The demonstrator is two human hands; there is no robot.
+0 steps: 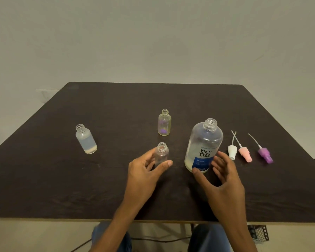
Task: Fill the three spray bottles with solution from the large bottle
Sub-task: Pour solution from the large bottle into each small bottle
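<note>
Steadying the small clear bottle (161, 154) matters most in this step, as I judge it: the left hand (145, 174) curls around it with thumb and fingers spread loosely at its sides, a wide grip that may be touching but does not look clamped. The right hand (224, 176) stands open beside the large bottle (204, 145), thumb tip near the base of its blue label, fingers fanned just off its right side; that grip is wide too and holds nothing yet. To pour well, I would close the left hand firmly low on the small bottle so it cannot tip, take the large bottle around its middle, and bring its uncapped neck close over the narrow threaded mouth before tilting slowly, since the wide neck could flood the small opening. The large bottle stands upright near the middle of the dark surface (116, 197), translucent, with pale yellowish liquid low inside. The small bottle in hand appears empty. Well to the left, a frosted bottle (85, 139) shows cloudy liquid through most of its body; further back, a third bottle (164, 122) carries a purple mark and looks mostly empty. Three spray tops, white (232, 151), pink (245, 154) and purple (265, 155), lie to the right of the large bottle.
</note>
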